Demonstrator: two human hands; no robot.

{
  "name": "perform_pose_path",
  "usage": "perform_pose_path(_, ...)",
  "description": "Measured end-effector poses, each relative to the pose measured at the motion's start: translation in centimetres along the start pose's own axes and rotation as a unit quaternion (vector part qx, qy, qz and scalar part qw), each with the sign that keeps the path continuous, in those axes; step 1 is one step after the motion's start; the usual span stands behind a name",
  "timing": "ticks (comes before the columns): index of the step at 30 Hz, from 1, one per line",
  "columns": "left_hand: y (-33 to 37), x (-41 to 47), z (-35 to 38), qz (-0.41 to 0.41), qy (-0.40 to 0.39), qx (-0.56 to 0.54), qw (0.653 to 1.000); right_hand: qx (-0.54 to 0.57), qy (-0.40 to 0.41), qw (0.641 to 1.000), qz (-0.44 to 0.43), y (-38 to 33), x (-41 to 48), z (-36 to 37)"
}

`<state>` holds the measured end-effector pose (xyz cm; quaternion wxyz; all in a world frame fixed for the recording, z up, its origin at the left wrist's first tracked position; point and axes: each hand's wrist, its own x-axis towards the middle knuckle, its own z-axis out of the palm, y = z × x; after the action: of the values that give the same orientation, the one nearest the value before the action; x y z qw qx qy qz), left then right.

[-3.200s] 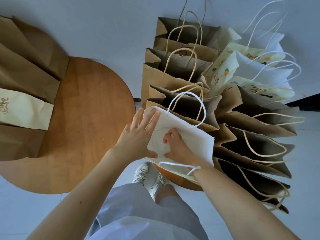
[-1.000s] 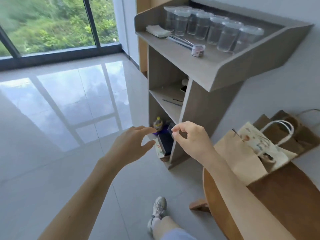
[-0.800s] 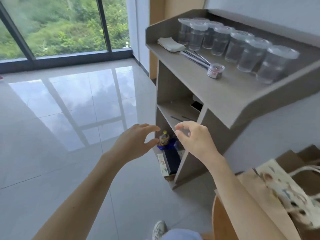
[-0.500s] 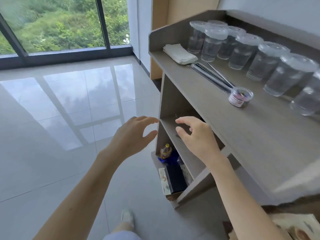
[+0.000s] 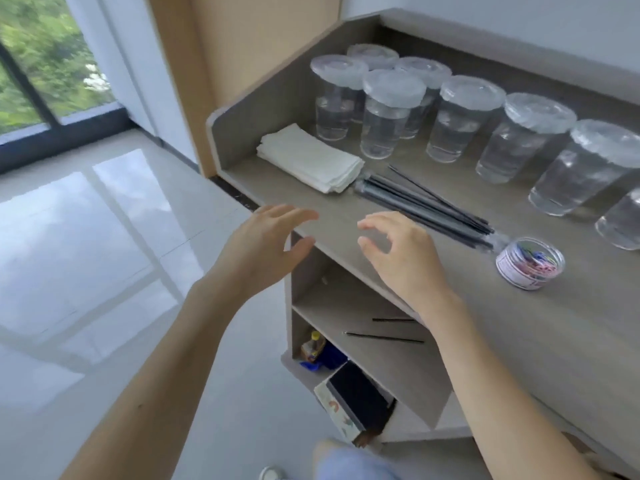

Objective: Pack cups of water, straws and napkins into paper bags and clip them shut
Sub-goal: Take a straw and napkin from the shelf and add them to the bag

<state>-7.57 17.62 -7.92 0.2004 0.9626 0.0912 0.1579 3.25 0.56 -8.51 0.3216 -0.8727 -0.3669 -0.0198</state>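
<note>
Head view, left hand (image 5: 256,251) and right hand (image 5: 401,261) spread empty, rightmost cup (image 5: 623,223) cut off

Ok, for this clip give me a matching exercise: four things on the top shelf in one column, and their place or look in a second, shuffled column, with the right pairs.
Things:
1. napkins
2. straws
3. tub of clips
4. cups of water

Descriptions:
A. clear, lidded, lined up along the back
B. white folded stack near the left end
C. small round container at the right end of the straws
D. dark thin bundle lying flat between the napkins and the tub

Pairs: 1-B, 2-D, 3-C, 4-A
</note>
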Motion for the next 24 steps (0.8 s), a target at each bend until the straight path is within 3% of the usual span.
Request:
perform_pose_path(8, -4.3, 9.4, 1.6, 0.124, -0.005, 0.013, 0.992, -0.058, 0.088, 0.993, 0.048, 2.6, 6.1, 1.2)
perform_pose_path(13, -6.4, 13.1, 2.2, 0.142, -0.031, 0.004, 0.989, -0.097, 0.044, 0.991, 0.074, 3.1, 8.2, 2.3)
perform_pose_path(20, -9.0, 16.6, 2.5, 0.208, -0.097, -0.050, 0.972, -0.143, 0.094, 0.976, 0.132, 2.1, 8.9, 3.7)
perform_pose_path(24, -10.1, 17.7, 2.1, 0.256, -0.122, -0.096, 0.954, -0.155, 0.083, 0.969, 0.176, 0.6, 9.1, 4.4)
